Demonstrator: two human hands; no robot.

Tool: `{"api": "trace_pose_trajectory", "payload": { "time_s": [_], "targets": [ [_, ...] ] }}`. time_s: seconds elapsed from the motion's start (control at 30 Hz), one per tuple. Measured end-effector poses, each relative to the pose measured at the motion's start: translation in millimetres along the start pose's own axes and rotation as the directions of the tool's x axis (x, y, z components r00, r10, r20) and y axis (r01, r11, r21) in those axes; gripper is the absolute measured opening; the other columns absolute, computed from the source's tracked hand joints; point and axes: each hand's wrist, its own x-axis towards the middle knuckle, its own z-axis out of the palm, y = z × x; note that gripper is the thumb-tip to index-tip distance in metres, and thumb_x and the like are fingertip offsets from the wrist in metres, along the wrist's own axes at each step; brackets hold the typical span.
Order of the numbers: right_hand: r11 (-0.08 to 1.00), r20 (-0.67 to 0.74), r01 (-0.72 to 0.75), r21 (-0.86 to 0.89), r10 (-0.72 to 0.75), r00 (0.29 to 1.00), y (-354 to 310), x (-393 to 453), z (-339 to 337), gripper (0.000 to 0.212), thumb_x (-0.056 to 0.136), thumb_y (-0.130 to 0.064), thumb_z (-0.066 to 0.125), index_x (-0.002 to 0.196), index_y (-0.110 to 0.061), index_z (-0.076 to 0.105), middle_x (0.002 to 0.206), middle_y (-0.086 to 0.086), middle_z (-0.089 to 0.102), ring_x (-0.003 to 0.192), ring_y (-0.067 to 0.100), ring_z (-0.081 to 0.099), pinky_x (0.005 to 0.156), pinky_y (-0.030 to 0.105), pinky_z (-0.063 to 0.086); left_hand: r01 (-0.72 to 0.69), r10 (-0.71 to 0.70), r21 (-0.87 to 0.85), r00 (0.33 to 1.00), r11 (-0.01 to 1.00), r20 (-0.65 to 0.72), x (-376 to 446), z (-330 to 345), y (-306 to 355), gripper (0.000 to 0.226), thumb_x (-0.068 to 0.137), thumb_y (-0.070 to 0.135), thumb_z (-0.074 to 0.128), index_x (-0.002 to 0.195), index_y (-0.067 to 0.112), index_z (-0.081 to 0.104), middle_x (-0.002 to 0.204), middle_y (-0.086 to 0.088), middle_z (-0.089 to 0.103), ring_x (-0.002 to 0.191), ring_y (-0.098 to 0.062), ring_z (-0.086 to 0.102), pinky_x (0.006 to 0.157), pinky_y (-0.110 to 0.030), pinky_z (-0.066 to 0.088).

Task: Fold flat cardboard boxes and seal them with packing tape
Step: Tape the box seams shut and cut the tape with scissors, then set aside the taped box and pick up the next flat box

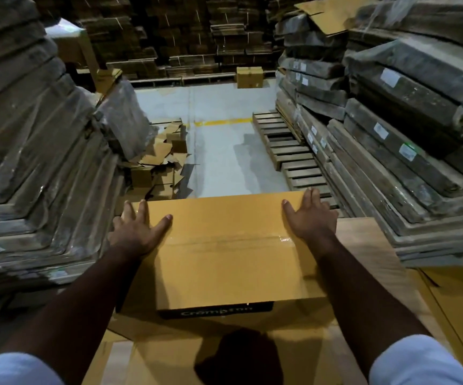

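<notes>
While glossy tape strip (224, 241) crosses smooth rectangular cardboard box (224, 268), left hand (136, 232), right hand (312, 218) spread flat on top.

Both hands, left hand (134, 232) and right hand (309, 218), press flat, fingers (288, 207) spread, on a closed yellow-brown cardboard box (230, 262) whose seam carries clear packing tape (224, 241).

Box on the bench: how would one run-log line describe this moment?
stage: sealing | cardboard box: closed, clear tape along seam | left hand, right hand: flat on top
</notes>
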Motion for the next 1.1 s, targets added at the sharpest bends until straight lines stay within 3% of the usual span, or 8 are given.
{"api": "trace_pose_trajectory", "payload": {
  "time_s": [0.3,0.37,0.47,0.53,0.6,0.7,0.83,1.1],
  "targets": [
    [0.996,-0.006,0.084,-0.024,-0.084,0.996,-12,-151,11,0.089,0.099,-0.07,0.008,0.168,-0.013,0.013,0.176,0.006,0.005,0.163,0.028,0.001,0.129,0.052,0.0,-0.002,0.002,0.043,1.0,0.999,-0.018,-2,0,7,0.111,0.08,0.097,0.005,0.166,0.027,0.003,0.174,-0.011,-0.002,0.156,-0.047,0.005,0.117,-0.073,0.019],
    [0.968,-0.06,0.239,0.076,-0.234,0.97,-20,-184,14,0.075,0.102,-0.064,0.023,0.163,-0.021,0.036,0.172,-0.007,0.016,0.162,0.021,0.014,0.131,0.048,0.005,-0.048,0.056,0.148,0.997,0.988,-0.049,4,-3,15,0.111,0.083,0.092,0.001,0.166,0.019,0.014,0.173,-0.013,0.004,0.158,-0.042,-0.001,0.121,-0.072,0.003],
    [0.874,-0.405,0.187,0.449,0.012,0.914,-16,-224,24,0.054,0.092,-0.047,0.067,0.14,-0.024,0.063,0.165,-0.001,0.039,0.156,0.027,0.03,0.126,0.048,0.018,-0.249,0.266,0.23,0.963,0.941,-0.05,13,-10,44,0.094,0.094,0.083,0.012,0.162,0.021,0.028,0.173,-0.01,0.011,0.159,-0.035,0.004,0.118,-0.068,-0.012],
    [0.667,-0.398,0.057,0.743,0.372,0.838,-8,-244,29,0.085,0.077,-0.057,0.079,0.151,-0.032,0.046,0.165,0.014,0.037,0.153,0.037,0.032,0.122,0.049,0.027,-0.389,0.395,0.146,0.918,0.91,-0.02,20,-12,72,0.085,0.096,0.08,0.024,0.156,0.021,0.04,0.167,-0.011,0.032,0.155,-0.032,0.024,0.12,-0.067,-0.005],
    [0.079,0.102,-0.202,0.976,0.655,0.748,-7,-256,30,0.115,0.061,-0.065,0.092,0.156,-0.041,0.032,0.162,0.008,0.039,0.142,0.035,0.045,0.112,0.05,0.043,-0.459,0.458,0.044,0.888,0.887,0.036,23,-14,101,0.083,0.095,0.081,0.032,0.148,0.02,0.05,0.153,-0.011,0.052,0.143,-0.032,0.044,0.12,-0.062,0.015],
    [-0.582,0.744,-0.55,0.6,0.153,0.65,-24,-262,23,0.122,0.047,-0.054,0.099,0.155,-0.041,0.043,0.164,0.008,0.038,0.144,0.044,0.043,0.103,0.069,0.048,-0.529,0.521,0.028,0.843,0.848,0.134,18,-14,135,0.085,0.089,0.087,0.038,0.129,0.015,0.06,0.129,-0.015,0.065,0.114,-0.034,0.06,0.095,-0.045,0.046],
    [-0.646,0.746,-0.593,0.48,-0.055,0.663,-51,-259,4,0.094,0.073,-0.059,0.082,0.156,-0.048,0.038,0.17,0.013,0.024,0.15,0.049,0.032,0.103,0.076,0.044,-0.51,0.505,0.019,0.856,0.86,0.111,14,-20,142,0.1,0.073,0.099,0.043,0.121,0.014,0.064,0.115,-0.012,0.062,0.104,-0.031,0.059,0.086,-0.042,0.051],
    [-0.79,0.663,-0.467,0.397,-0.104,0.741,-76,-231,-11,0.112,0.073,-0.076,0.071,0.165,-0.043,0.016,0.168,0.014,0.026,0.149,0.05,0.031,0.098,0.08,0.043,-0.458,0.396,-0.215,0.876,0.863,-0.277,9,-79,98,0.085,0.08,0.085,0.059,0.13,0.016,0.06,0.127,-0.008,0.06,0.116,-0.03,0.056,0.099,-0.051,0.048]
  ]
}}
